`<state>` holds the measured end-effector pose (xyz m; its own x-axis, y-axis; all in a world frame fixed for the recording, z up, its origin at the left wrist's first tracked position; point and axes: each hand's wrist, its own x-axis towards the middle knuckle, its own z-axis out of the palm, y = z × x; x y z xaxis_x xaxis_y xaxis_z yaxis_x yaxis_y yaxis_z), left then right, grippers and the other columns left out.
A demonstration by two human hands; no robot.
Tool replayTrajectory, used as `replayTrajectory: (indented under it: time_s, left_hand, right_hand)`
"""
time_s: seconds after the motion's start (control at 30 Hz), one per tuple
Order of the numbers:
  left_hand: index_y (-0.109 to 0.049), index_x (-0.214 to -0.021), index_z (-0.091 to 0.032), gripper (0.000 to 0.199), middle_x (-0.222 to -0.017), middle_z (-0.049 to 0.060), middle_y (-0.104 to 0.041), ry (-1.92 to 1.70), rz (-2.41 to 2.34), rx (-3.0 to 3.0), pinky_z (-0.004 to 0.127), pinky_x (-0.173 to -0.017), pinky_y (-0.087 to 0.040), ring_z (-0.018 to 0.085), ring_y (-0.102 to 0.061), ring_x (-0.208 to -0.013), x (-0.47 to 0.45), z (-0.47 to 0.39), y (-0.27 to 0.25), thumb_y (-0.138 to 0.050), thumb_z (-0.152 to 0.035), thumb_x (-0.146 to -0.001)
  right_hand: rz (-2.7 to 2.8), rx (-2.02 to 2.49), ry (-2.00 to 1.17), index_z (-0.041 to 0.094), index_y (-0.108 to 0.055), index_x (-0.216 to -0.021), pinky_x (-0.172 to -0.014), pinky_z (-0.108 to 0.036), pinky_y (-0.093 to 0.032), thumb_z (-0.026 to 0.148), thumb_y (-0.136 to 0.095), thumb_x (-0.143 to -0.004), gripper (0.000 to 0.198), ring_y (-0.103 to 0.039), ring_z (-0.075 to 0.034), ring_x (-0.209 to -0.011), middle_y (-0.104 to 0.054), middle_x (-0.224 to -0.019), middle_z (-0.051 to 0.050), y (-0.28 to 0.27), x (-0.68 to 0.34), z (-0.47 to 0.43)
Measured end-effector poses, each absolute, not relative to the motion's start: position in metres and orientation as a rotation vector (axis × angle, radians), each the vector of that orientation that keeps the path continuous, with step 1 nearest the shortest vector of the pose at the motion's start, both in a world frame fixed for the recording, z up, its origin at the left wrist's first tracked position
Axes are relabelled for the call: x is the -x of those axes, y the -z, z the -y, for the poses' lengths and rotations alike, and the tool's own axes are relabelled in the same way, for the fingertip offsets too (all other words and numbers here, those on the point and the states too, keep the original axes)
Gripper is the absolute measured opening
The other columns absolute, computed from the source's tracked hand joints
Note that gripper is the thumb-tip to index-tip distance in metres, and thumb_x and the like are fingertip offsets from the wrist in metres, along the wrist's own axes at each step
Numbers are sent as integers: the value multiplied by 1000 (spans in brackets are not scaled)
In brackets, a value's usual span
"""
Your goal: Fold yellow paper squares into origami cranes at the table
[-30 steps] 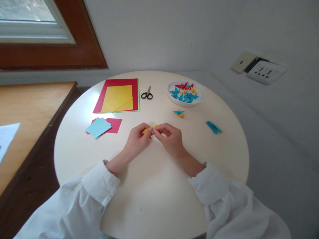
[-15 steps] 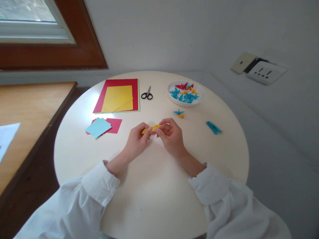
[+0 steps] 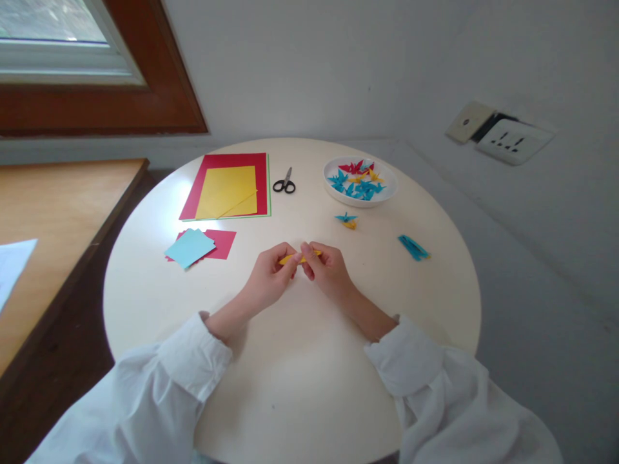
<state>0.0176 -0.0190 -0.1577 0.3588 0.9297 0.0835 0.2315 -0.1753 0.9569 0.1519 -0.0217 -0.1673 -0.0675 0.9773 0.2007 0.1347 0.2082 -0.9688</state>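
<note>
A narrow strip of folded yellow paper is pinched between both hands above the middle of the round table. My left hand grips its left end between thumb and fingers. Closed around the other end, my right hand has its thumb on top of the paper. The fingers cover much of the strip. Just beyond my right hand lie a blue paper crane and a yellow folded piece, touching each other.
A white dish holds several red, blue and yellow cranes. Black-handled scissors lie beside red and yellow sheets. Light blue squares overlap red paper at left. Folded blue strips rest at right on the white table.
Both hands have come slightly nearer to me, with the yellow paper still between them. My right thumb has shifted up onto the paper, and the strip lies flatter.
</note>
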Motion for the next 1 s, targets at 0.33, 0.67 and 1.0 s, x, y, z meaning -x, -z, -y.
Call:
replayTrajectory:
  time_s: [0.33, 0.67, 1.0]
  left_hand:
    - [-43, -60, -17, 37, -54, -3, -43, -793, -965, -1513, 22, -49, -31, 8, -39, -50, -17, 15, 162, -47, -45, -83]
    - [-47, -63, -17, 37, -56, -4, -44, -799, -938, -1533, 21, -45, -28, 7, -36, -48, -17, 19, 156, -49, -50, -81]
    - [-42, -58, -18, 41, -52, -5, -40, -835, -956, -1416, 21, -45, -27, 7, -35, -47, -19, 18, 158, -53, -52, -78]
  right_hand:
    - [1421, 1109, -1048, 20, -36, -47, -42, -24, -24, 63, -48, -76, 54, -30, -6, -41, -34, -43, 6, 168, -153, 22]
    - [1372, 1058, -1194, 19, -39, -48, -41, -23, -25, 65, -51, -73, 54, -31, -6, -41, -35, -43, 6, 168, -152, 21]
    - [1338, 1095, -1159, 20, -37, -48, -41, -23, -24, 63, -52, -73, 53, -30, -6, -40, -35, -42, 6, 169, -152, 21]
